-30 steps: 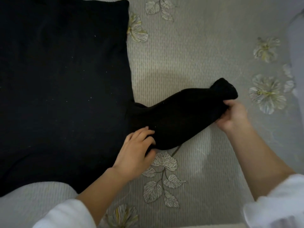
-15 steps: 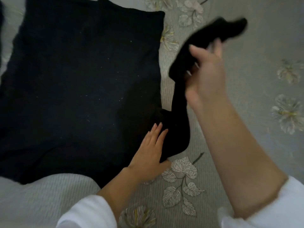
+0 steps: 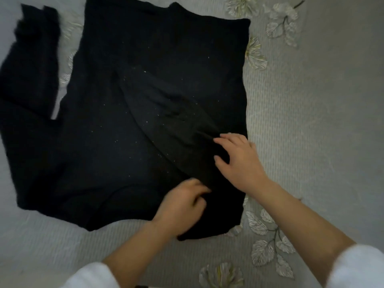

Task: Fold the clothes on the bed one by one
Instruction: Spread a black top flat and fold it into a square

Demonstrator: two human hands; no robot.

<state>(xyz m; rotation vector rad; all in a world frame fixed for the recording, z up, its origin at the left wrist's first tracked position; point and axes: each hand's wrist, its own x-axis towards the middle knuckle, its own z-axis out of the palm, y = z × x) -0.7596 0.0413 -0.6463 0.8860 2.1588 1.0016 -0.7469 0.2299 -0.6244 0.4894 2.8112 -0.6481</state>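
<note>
— Black sweater (image 3: 124, 132) lies spread flat on the bed (image 3: 311, 121), do we agree?
— We do. Its crossed sleeve (image 3: 166, 113) slants over the body, and the loose sleeve (image 3: 31, 65) sprawls off to the left.
— And the right hand (image 3: 239, 159)?
— We see it resting on the crossed sleeve near the sweater's right edge, fingers spread, gripping nothing.
— The left hand (image 3: 182, 206)?
— It sits on the cloth near the lower edge with its fingers curled. It is blurred, so we cannot tell whether it pinches anything.
</note>
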